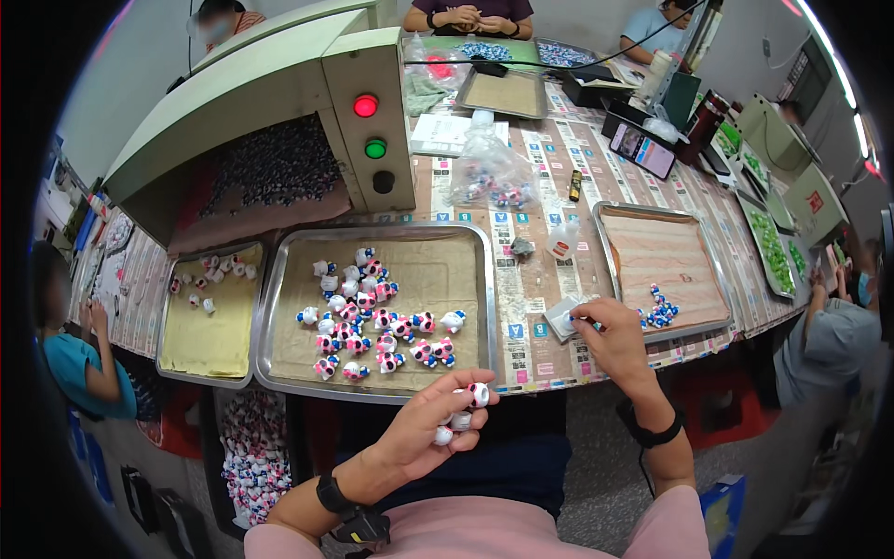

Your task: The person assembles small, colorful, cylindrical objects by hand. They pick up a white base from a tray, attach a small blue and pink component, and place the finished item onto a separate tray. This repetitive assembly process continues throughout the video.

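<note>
My left hand [424,424] is closed around a few small white toy figurine pieces [445,435], one with its hollow opening turned up. My right hand [610,340] pinches a small blue piece at the edge of a small white square dish [560,317]. Just right of that hand, small blue-and-white pieces [661,310] are heaped in a metal tray [610,252] lined with brownish cloth. On the left, white, pink and blue figurines [358,312] stand and lie in a larger cloth-lined tray [489,279].
A smaller tray with yellow cloth [205,340] holds several white pieces. Behind stands a beige machine [372,56] with red and green lights. A plastic bag [494,168], a glue bottle [575,184] and a propped phone [643,151] stand farther back. A bin of figurines [256,447] is below the table. Co-workers sit around.
</note>
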`<state>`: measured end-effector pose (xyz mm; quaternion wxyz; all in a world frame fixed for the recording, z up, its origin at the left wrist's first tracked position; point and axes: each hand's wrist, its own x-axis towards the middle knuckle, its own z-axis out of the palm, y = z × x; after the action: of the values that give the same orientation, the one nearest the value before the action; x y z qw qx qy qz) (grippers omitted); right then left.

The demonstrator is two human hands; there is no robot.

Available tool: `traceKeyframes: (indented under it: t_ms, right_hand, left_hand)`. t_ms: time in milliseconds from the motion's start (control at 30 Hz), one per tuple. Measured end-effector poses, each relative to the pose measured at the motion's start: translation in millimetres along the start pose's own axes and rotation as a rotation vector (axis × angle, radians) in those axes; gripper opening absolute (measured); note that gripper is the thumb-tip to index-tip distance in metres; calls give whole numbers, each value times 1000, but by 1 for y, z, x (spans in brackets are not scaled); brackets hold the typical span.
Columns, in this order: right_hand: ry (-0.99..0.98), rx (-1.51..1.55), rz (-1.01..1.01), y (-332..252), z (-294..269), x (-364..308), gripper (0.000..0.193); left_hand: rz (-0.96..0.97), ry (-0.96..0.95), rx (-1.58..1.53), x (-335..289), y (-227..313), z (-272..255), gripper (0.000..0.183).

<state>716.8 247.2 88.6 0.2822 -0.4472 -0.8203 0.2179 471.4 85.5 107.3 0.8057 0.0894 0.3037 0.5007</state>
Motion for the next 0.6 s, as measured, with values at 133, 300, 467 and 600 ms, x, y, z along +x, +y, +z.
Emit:
traceKeyframes:
  t_ms: [133, 300, 467, 600]
  right_hand:
    - [-1, -23, -19, -2, -3, -1, 11]
    - [25, 123, 38, -12, -4, -5, 13]
    - [-124, 453, 134, -53, -14, -25, 14]
    - [-216, 805, 225, -74, -6, -47, 15]
  left_hand:
    - [-33, -54, -5, 2, -3, -3, 34]
    - [-37, -62, 5, 7, -11, -2, 37]
    - [-16, -37, 19, 9, -15, -1, 37]
    - [-19, 5, 81, 8, -15, 4, 36]
